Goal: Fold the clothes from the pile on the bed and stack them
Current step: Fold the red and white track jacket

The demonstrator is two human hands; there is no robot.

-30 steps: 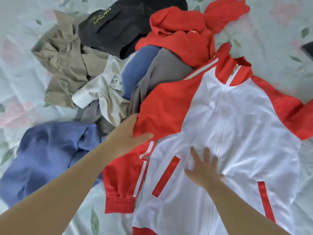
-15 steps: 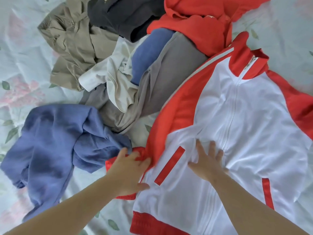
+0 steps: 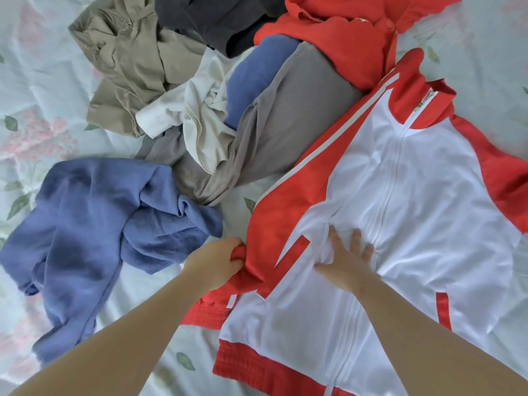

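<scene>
We see a red and white zip-up jacket (image 3: 414,195) lying flat.
Our left hand (image 3: 211,264) squeezes its red sleeve (image 3: 268,224); our right hand (image 3: 345,258) presses straight fingers on its white front.

Bed (image 3: 485,32): covered by a pale, wrinkled sheet (image 3: 37,138) printed with pink flowers and green leaves.
Light: bright, even.

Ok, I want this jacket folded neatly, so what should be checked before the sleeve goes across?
1. Grip of left hand on sleeve: ok.
2. Hold of right hand on jacket front: ok.
3. Flat front: not ok, bunched at the right hand.
4. Shut zip: ok.
5. Layout of other sleeve: cannot tell, it leaves the frame.
</scene>
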